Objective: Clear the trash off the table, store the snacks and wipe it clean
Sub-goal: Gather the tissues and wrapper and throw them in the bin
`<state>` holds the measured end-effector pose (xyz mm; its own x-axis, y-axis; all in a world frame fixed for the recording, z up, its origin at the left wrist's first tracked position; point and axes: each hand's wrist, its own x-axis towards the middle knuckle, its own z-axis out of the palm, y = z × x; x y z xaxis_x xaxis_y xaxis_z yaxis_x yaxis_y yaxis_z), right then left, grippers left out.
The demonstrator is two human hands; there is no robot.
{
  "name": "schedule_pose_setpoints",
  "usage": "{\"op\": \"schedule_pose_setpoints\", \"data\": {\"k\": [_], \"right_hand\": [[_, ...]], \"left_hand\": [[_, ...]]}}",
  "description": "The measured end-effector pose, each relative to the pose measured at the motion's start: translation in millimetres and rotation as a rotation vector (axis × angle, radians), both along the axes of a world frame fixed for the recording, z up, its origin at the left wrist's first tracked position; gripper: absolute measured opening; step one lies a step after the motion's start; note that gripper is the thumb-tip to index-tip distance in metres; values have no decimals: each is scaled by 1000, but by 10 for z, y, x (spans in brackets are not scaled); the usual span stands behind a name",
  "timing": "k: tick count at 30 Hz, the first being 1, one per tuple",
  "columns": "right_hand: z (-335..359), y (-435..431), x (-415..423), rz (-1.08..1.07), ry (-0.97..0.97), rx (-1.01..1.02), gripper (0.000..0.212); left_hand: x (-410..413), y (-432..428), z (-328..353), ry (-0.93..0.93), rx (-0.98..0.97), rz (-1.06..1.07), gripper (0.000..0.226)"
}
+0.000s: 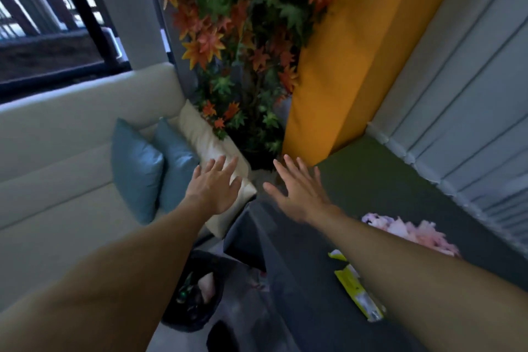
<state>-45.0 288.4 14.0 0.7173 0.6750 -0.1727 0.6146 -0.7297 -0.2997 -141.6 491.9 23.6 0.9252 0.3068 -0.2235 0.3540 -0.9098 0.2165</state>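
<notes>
Both hands, left (213, 186) and right (297, 191), reach forward empty with fingers spread. A yellow wrapper (358, 291) and pink cloth (411, 233) lie on the dark table (303, 280); a bin (194, 294) stands beside its left edge.

A cream sofa (57, 168) is seen at the left of the frame, with two blue cushions (137, 168) propped on it. An autumn-leaved plant (237, 37) is placed at top centre, beside an orange panel (351, 60). A dark-framed window (43, 23) is seen at upper left.
</notes>
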Motion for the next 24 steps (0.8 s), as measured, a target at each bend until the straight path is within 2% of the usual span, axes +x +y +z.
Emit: {"op": "schedule_pose_setpoints", "data": {"k": [16,24], "right_hand": [[249,-1979,338,-452,-79,40,77],[-14,-2794,303,-622,24,-14,90]], "left_hand": [[1111,-1707,228,-12,-3,-343,64],[1282,-2496,-47,76,0,-510,66]]}}
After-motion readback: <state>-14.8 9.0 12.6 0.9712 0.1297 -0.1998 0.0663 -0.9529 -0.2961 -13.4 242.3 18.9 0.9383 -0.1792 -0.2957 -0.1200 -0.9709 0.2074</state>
